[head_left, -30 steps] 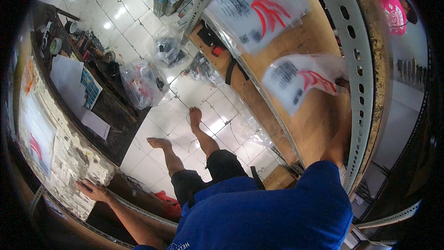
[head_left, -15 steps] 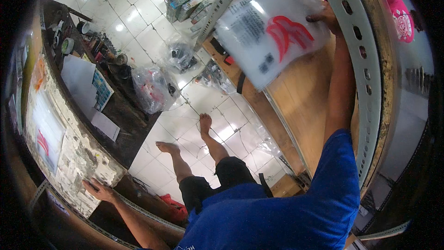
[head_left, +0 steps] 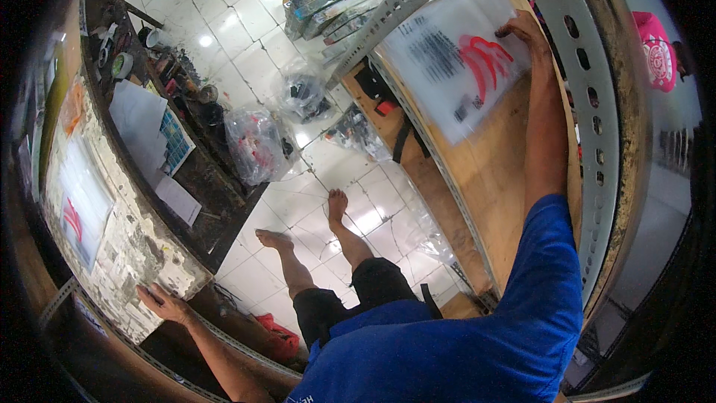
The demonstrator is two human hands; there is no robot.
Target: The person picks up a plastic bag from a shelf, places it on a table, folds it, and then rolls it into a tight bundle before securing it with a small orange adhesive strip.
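Note:
A stack of clear plastic bags (head_left: 440,67) with red curved marks and dark print lies on the wooden shelf board (head_left: 485,186) at the right. My right hand (head_left: 528,32) is over its far right corner, thumb and fingers apart. Whether the fingertips touch the plastic is hard to tell. On the left, my left hand (head_left: 165,304) rests with fingers stretched out on the worn, paint-flaked tabletop (head_left: 142,254), holding nothing. Farther up that tabletop lies another flat plastic package (head_left: 83,205) with a similar red mark.
Perforated metal uprights (head_left: 589,104) frame the shelf. A dark workbench (head_left: 216,216) carries papers (head_left: 138,116), a tape roll (head_left: 121,66) and clutter. Filled clear bags (head_left: 253,145) and paint-stained frames (head_left: 343,0) are on the tiled floor. A pink item (head_left: 655,52) shows at far right.
The plastic bags have come down from my right hand's hold to lie flat on the shelf board. My right fingers have loosened. My left hand stays on the tabletop.

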